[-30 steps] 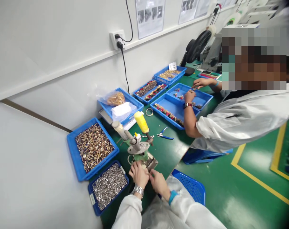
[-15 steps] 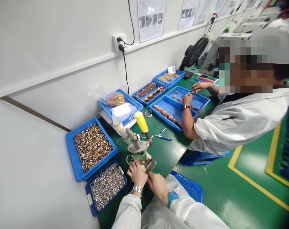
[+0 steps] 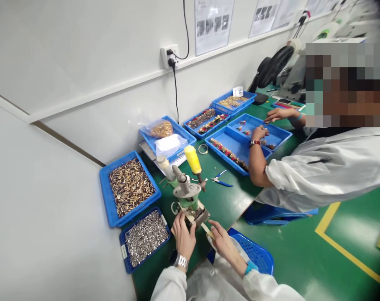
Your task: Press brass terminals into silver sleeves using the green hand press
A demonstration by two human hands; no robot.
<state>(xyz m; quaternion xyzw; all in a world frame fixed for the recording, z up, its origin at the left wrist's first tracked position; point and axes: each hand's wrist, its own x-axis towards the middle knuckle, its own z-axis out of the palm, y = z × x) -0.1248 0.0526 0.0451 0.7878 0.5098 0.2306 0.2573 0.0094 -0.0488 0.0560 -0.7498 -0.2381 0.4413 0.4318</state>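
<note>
A small green-and-grey hand press [image 3: 187, 192] with a yellow-gripped lever [image 3: 192, 159] stands at the table's near edge. My left hand [image 3: 183, 237], with a metal-banded watch on the wrist, is at the left front of the press base. Its fingers and thumb are bent around something small that I cannot make out. To the right of the base, my right hand [image 3: 224, 241] pinches a narrow pale strip [image 3: 206, 229] between thumb and fingers. The strip's far end reaches the press base, where the contact is too small to read.
On the left stand a blue tray [image 3: 104, 196] of brass-coloured pieces and a smaller tray [image 3: 122, 238] of silver pieces. Blue-handled pliers [image 3: 223, 182] lie right of the press. Beyond, a co-worker's hands [image 3: 259, 133] work over a divided blue tray [image 3: 221, 133]. A plastic bag [image 3: 169, 145] lies in another tray.
My hands were close together at the press front. Now the right hand has drawn away to the right, with the pale strip showing. The whole view has shifted slightly.
</note>
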